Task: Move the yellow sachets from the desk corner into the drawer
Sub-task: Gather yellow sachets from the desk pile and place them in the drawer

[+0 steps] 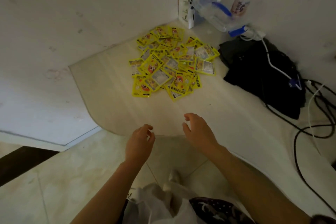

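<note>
Both hands are seen at the near edge of the bench [227, 100], and nothing is held in either. The left hand [139, 141] is kept loosely curled, its fingertips drawn close to the thumb, while the right hand [197, 129] is spread wider with relaxed, slightly bent fingers. Neither is in contact with the yellow sachets [171, 63], which are heaped in a loose overlapping pile in the far corner of the bench, well apart from both hands. No drawer is shown, so it cannot be said whether any sachets are already stowed. Judged from the full pile, the task is barely begun; gathering and carrying are all left to be done. A black bag [261, 74] and cables [320, 96] are lying just right of the pile.
</note>
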A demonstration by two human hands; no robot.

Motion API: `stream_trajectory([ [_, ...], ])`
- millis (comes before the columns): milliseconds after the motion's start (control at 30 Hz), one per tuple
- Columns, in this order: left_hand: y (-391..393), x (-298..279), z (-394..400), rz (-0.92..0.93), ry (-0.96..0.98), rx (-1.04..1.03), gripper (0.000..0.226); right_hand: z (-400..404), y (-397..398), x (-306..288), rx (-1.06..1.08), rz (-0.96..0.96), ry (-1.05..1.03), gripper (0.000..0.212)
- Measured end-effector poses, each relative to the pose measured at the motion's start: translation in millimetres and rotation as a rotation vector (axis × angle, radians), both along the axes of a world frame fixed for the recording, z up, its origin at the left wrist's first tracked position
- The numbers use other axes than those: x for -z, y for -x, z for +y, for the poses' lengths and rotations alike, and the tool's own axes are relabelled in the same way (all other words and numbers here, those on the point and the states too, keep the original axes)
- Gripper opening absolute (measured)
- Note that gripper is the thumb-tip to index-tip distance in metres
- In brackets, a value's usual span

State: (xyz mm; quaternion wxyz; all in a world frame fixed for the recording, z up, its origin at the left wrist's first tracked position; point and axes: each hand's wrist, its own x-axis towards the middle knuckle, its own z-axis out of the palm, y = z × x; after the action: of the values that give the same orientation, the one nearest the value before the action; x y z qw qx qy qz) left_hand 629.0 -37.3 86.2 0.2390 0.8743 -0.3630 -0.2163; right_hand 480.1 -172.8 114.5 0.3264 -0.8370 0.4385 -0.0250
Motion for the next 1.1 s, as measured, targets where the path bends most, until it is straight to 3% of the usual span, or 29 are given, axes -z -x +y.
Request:
stream_trajectory([
  [467,-112.3,7.7,-145.9,-0.001,0.042,0.01,0.022,-125.1,-87.5,15.1,0.182,0.086,-0.083,0.041],
  [867,-146.2,33.8,-214.8,-0.1,-0.186,0.154,0.047,-166.4,-143.1,53.3,0.534,0.304,-0.228,0.083],
  [1100,-148.9,38.6,-225.5,-0.123,-0.272,0.13,0.076,-167.8,-159.8,61.2,0.625,0.397,-0.195,0.09],
])
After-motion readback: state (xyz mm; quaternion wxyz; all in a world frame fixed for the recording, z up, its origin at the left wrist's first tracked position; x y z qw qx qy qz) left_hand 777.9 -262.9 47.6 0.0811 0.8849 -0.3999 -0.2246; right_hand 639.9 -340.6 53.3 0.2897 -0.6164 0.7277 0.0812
